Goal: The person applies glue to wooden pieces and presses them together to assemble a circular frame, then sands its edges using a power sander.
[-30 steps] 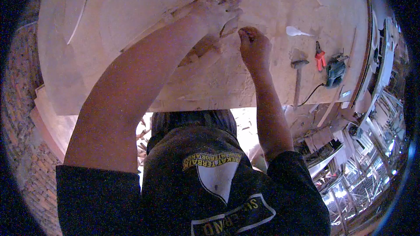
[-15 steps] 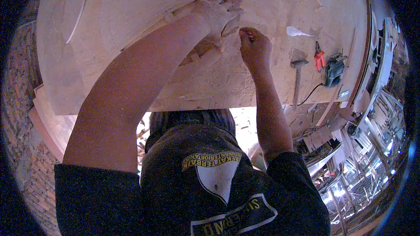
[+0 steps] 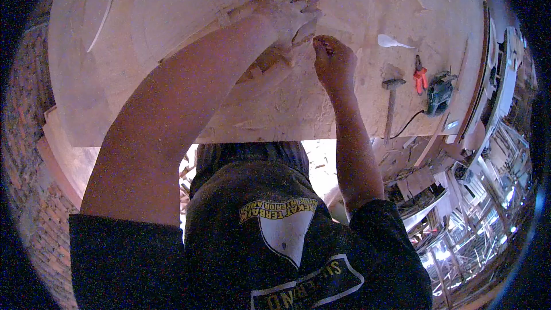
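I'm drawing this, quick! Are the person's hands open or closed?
Left hand: open, spread over wood.
Right hand: closed; can't tell if it holds anything.

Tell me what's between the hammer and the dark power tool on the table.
In the head view, red-handled pliers lie between the hammer and the dark power tool; lower down, its black cord runs toward the hammer's handle.

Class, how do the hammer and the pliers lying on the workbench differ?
The hammer is longer than the pliers. The hammer has a single dull brownish handle, whereas the pliers have two bright red ones. Both lie on the workbench, handles toward its near edge.
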### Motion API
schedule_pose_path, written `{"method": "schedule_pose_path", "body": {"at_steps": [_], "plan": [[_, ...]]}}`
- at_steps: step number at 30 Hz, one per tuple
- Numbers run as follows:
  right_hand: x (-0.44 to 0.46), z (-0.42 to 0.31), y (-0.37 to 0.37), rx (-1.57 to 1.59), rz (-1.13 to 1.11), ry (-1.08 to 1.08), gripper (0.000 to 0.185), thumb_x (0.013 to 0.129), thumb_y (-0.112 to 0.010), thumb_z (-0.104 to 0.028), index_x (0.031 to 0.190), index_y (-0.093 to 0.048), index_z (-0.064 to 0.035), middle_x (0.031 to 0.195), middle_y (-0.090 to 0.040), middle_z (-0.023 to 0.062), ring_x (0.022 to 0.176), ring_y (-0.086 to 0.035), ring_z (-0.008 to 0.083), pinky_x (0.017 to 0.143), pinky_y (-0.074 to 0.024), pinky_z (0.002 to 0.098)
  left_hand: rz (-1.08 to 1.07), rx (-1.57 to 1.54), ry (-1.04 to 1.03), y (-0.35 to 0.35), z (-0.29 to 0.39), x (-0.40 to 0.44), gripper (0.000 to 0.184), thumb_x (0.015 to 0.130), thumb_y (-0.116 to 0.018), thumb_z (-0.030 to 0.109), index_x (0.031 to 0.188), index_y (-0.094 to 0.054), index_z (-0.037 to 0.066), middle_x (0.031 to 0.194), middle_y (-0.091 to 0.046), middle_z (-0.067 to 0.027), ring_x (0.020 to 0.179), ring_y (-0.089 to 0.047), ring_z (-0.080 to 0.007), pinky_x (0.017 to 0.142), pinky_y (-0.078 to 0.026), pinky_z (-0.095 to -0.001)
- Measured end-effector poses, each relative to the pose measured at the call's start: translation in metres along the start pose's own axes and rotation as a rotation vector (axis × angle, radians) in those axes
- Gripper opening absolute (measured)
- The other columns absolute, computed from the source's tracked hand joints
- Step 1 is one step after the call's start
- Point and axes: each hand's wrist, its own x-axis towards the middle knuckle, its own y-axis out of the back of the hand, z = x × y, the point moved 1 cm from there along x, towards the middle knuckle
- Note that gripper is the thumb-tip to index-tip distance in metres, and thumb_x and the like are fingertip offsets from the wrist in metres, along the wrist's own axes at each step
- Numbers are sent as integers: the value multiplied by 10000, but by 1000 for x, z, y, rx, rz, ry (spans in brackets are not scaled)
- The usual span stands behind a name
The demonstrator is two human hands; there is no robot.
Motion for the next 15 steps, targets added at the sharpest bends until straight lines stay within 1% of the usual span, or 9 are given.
{"method": "schedule_pose_path", "body": {"at_steps": [1,4,7,8,10,12,15], "plan": [[0,0,0,-3,-4,1,236,939,-723,-247,1020,-784,-35,898,-772,184,824,-767,283,760,-580,370,28,-3,-7,-2,0,0,1306,482,-917,641,1609,-314,371,1744,-101,-10,1564,-175,-429,1083,-225,-848],[1,-2,2,10,-16,-14,237,938,-727,-250,1022,-785,-37,894,-773,180,817,-766,280,753,-579,368,18,17,3,-1,3,1,1302,465,-910,661,1598,-333,378,1741,-118,2,1561,-192,-421,1082,-236,-843],[0,-6,3,45,-36,-54,234,938,-727,-251,1023,-786,-42,894,-773,180,819,-766,282,753,-578,368,130,49,36,-15,3,9,1313,435,-906,688,1586,-352,382,1738,-129,20,1561,-199,-404,1085,-256,-829],[0,-6,3,43,-42,-60,232,937,-726,-250,1023,-786,-43,897,-773,181,822,-766,282,754,-578,367,99,47,28,-20,3,12,1307,435,-905,684,1583,-358,384,1737,-134,24,1560,-204,-400,1087,-256,-825],[0,-6,3,17,-40,-41,228,937,-724,-245,1026,-786,-45,904,-773,184,826,-766,282,758,-578,366,37,43,12,-3,3,6,1294,433,-904,677,1576,-371,388,1735,-146,34,1558,-214,-392,1092,-257,-818],[0,-6,3,-32,-23,10,224,936,-721,-239,1030,-786,-46,911,-772,187,828,-766,282,764,-578,364,68,40,22,-6,4,6,1281,448,-904,666,1578,-368,390,1733,-160,32,1560,-214,-392,1097,-247,-818],[0,-7,4,-43,-38,-10,223,937,-714,-232,1036,-785,-45,922,-769,194,834,-766,285,767,-578,363,81,21,21,-7,4,6,1261,476,-906,641,1584,-357,394,1729,-179,30,1561,-214,-392,1106,-230,-817]]}}
